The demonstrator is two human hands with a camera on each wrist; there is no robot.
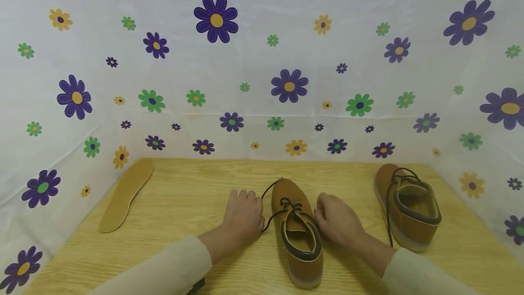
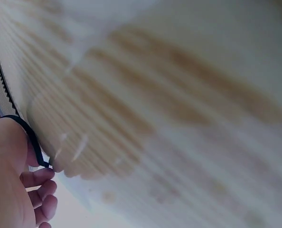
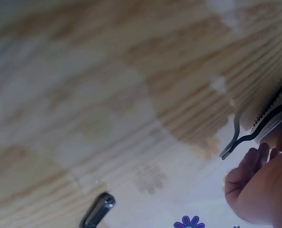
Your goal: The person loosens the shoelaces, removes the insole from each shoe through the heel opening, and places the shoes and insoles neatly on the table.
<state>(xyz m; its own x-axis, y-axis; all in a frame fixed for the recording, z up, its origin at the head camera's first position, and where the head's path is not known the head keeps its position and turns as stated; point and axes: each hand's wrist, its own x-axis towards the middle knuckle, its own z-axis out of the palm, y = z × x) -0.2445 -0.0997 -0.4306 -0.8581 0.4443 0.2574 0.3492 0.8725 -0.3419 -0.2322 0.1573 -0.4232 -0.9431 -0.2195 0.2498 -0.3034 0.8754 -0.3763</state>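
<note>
In the head view a brown lace-up shoe (image 1: pixel 291 191) stands on the table with its toe pointing away, between my two hands. Its black shoelace (image 1: pixel 268 220) runs out to the left. My left hand (image 1: pixel 244 216) grips this lace with curled fingers, and the lace end sticks out beyond them toward the toe. Close against the shoe's right side is my right hand (image 1: pixel 337 220), curled, with thumb against fingers. The right wrist view shows a black lace (image 3: pixel 260 127) running along these fingers, its tip free; the pinch itself is mostly hidden.
A second brown shoe (image 1: pixel 413 231) stands at the right, its black lace hanging down its left side. One tan insole (image 1: pixel 126 197) lies at the table's far left. Flower-printed sheeting (image 1: pixel 254 58) walls the table (image 1: pixel 184 185) at the back and sides.
</note>
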